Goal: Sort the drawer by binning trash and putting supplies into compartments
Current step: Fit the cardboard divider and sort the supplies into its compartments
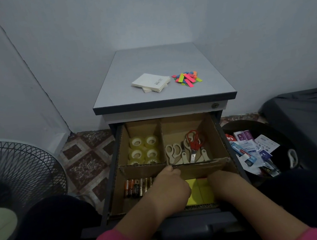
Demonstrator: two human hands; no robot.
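Though fingers hidden — both hands (172, 188) on yellow notes (199, 191).

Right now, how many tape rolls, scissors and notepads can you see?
Tape rolls: 6, in the back left compartment
Scissors: 3, one red-handled and two beige, in the back right compartment
Notepads: 2, stacked on the cabinet top
Total: 11
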